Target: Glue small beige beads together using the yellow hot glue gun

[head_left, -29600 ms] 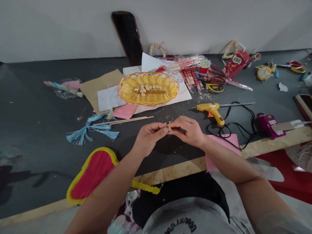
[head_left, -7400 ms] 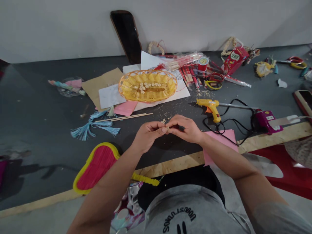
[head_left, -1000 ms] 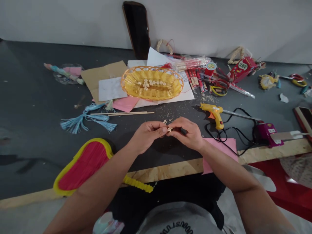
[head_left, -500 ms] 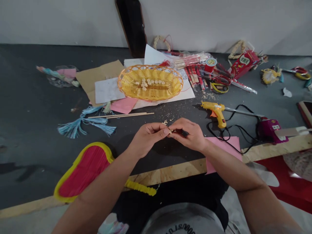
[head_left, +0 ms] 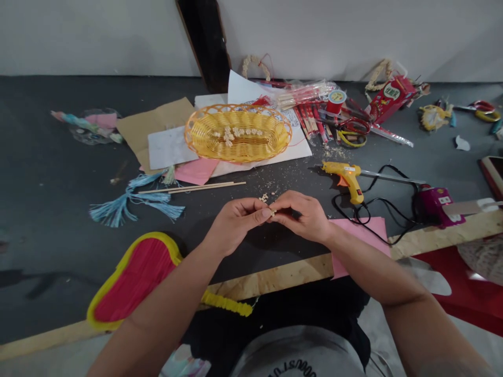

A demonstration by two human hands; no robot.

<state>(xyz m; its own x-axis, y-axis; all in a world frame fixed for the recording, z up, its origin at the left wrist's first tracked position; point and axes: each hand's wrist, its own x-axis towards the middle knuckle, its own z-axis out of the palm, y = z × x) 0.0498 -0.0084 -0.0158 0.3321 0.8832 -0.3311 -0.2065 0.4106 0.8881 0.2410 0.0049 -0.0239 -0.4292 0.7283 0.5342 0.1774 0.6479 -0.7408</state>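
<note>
My left hand (head_left: 243, 219) and my right hand (head_left: 299, 213) meet over the dark table near its front edge, fingertips pinched together. Between them shows a tiny cluster of pale beige pieces (head_left: 273, 212), too small to name exactly. Just beyond the fingers lie loose pale pieces (head_left: 263, 198) and scattered crumbs. Behind my hands stands a yellow woven basket (head_left: 236, 153) with several small pale clusters (head_left: 239, 133) inside. The palms and the inner sides of my fingers are hidden.
A yellow glue gun (head_left: 349, 180) with a black cord lies to the right, near a purple box (head_left: 436, 206). At left are blue tassels (head_left: 118, 207), thin sticks (head_left: 192, 188) and a red fan-like piece with yellow edging (head_left: 137, 275). Scissors (head_left: 353, 131) lie behind.
My hands stay pinched together at nearly the same spot, with only slight finger movement. The whole view has shifted a little.
</note>
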